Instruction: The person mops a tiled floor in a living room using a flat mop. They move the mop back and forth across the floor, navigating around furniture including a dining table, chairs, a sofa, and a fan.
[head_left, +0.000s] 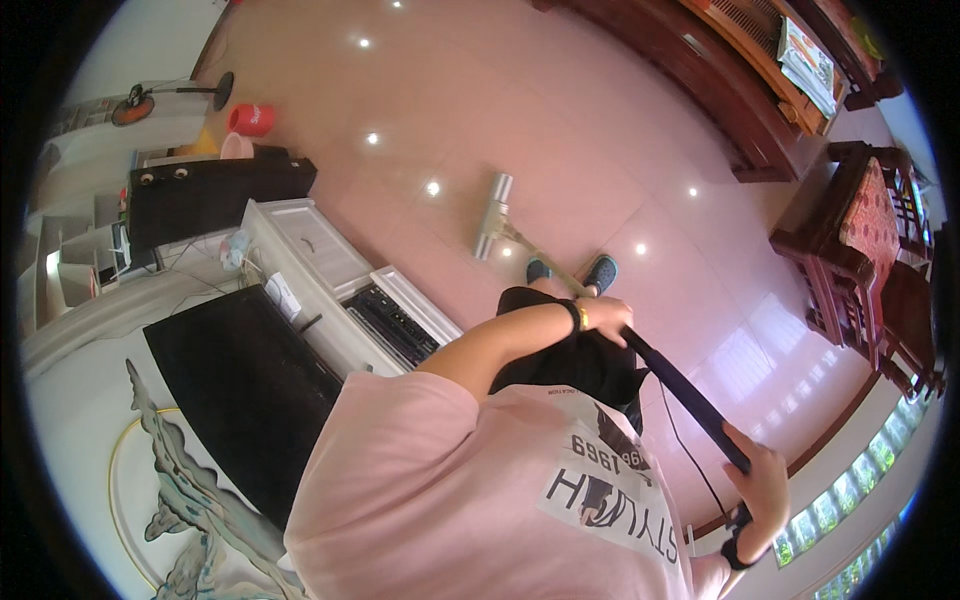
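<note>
A long-handled floor mop (685, 395) slants down in front of me, its handle black above and pale lower down. Its wide silver-grey head (491, 218) rests on the tiled floor, ahead and to the left of my shoes. My left hand (606, 320) is wrapped round the middle of the handle, just above the pale part. Higher up, close to the top end, my right hand (762, 487) grips the black part. A thin black cord (683, 443) hangs beside the handle; where its ends go I cannot tell.
At left stand a white cabinet (312, 245), a black television (245, 385) and a black speaker (215, 200). Beyond them are a red bucket (250, 120) and a fan (133, 106). A wooden bench (715, 80) and a wooden chair (860, 235) stand at the right.
</note>
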